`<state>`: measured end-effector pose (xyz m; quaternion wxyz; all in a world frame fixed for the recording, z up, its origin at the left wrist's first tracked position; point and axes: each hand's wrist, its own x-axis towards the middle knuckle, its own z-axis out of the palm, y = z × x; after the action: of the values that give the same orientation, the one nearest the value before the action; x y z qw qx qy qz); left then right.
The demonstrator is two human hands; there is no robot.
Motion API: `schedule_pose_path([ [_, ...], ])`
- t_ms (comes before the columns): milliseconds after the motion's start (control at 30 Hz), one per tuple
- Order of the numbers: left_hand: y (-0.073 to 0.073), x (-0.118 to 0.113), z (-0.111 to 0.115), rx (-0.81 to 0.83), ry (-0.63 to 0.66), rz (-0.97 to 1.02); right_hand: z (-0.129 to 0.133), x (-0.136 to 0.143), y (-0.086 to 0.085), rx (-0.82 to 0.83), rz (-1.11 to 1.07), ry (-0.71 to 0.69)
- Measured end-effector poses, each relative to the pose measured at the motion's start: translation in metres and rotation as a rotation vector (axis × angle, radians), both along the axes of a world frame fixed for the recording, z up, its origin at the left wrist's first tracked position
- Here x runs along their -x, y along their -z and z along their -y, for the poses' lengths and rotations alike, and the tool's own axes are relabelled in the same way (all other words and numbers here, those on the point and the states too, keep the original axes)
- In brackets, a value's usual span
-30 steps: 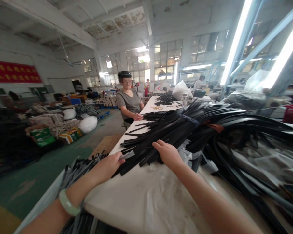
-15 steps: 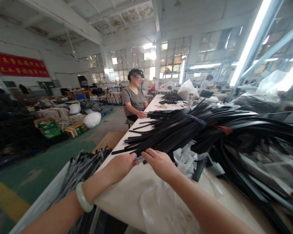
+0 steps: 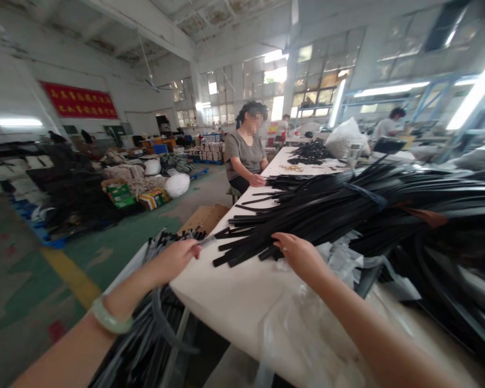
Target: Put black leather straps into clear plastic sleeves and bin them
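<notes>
My left hand [image 3: 178, 261], with a pale bangle [image 3: 111, 318] on its wrist, is closed on a grey strip [image 3: 165, 323]. One end reaches past the fingers over the table edge, blurred, with a dark tip; a curved length hangs below the hand. My right hand [image 3: 301, 256] is over the near ends of a large pile of black strips [image 3: 303, 215] on the white table [image 3: 214, 285]. Its fingers are bent together against the strips, and what they pinch is hidden. A blue tie [image 3: 366, 195] binds the pile.
More grey strips [image 3: 145, 334] lie in a heap beside the table, at lower left. Crumpled clear plastic [image 3: 303, 323] covers the near right of the tabletop. A co-worker [image 3: 244, 151] sits at the table's far left side, one hand at the strips. A cardboard box [image 3: 206, 218] stands by the edge.
My hands have parted. The left has moved left with the strip to above the grey heap, while the right stays by the black strips. The view has turned left.
</notes>
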<state>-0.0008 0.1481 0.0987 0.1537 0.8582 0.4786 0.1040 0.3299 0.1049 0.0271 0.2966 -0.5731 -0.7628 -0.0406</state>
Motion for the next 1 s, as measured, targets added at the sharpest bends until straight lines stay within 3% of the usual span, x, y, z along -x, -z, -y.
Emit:
schedule_pose_path([
  [133, -0.017, 0.128, 0.004, -0.015, -0.368, -0.05, -0.006, -0.012, 0.014, -0.041, 0.073, 0.069],
  [200, -0.017, 0.18, 0.011, -0.026, -0.472, -0.093, -0.007, -0.014, 0.02, -0.048, 0.09, 0.052],
  [267, -0.009, 0.214, 0.013, -0.027, -0.525, -0.131, -0.008, -0.015, 0.026, -0.048, 0.098, 0.031],
  [333, 0.01, 0.229, 0.005, -0.008, -0.554, -0.178, -0.009, -0.016, 0.032, -0.044, 0.101, 0.019],
  [433, 0.047, 0.224, -0.031, 0.022, -0.562, -0.249, -0.011, -0.019, 0.037, -0.034, 0.112, 0.005],
  [567, 0.089, 0.188, -0.101, -0.002, -0.545, -0.282, -0.013, -0.026, 0.04, -0.025, 0.108, 0.018],
  [667, 0.104, 0.158, -0.147, -0.055, -0.525, -0.295, -0.013, -0.026, 0.039, -0.013, 0.088, 0.039],
  [767, 0.113, 0.138, -0.178, -0.119, -0.504, -0.302, -0.012, -0.024, 0.038, 0.001, 0.058, 0.056],
  [900, 0.14, 0.133, -0.191, -0.185, -0.519, -0.302, -0.012, -0.024, 0.04, 0.0, 0.031, 0.055],
  [1000, 0.177, 0.138, -0.168, -0.13, -0.544, -0.305, -0.013, -0.028, 0.045, -0.001, 0.023, 0.043],
])
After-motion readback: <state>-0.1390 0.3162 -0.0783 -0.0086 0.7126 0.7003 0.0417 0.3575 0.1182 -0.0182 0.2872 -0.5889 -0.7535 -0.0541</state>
